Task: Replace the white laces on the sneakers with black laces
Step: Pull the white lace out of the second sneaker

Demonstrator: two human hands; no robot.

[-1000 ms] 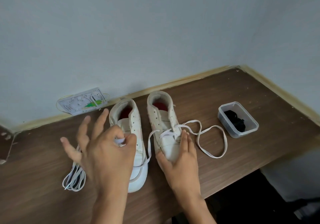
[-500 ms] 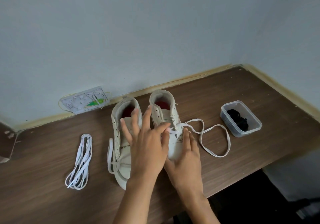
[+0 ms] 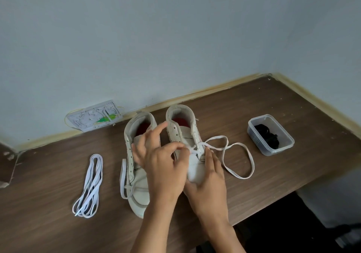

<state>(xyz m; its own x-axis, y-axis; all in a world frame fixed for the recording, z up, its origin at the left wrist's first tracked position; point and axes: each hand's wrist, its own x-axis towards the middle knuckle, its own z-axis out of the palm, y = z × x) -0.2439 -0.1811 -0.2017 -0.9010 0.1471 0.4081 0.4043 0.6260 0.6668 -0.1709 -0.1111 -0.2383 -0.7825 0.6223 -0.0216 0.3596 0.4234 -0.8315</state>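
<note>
While the right hand (image 3: 207, 176) presses down on the toe of the right sneaker (image 3: 192, 155), fingers laid nearly straight along it to steady it, the left hand (image 3: 164, 164) pinches the loosened white lace (image 3: 230, 155) at its lower eyelets, other fingers spread, apparently to draw it out. Left of that sneaker stands its unlaced mate (image 3: 136, 164), with a removed lace bundle (image 3: 89, 184) farther left; the tub of black laces (image 3: 270, 134) waits to the right.

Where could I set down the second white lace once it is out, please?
Bare table lies between the right sneaker's loose lace and the container, and left of the coiled lace. It is crowded around both hands and the left sneaker.
</note>
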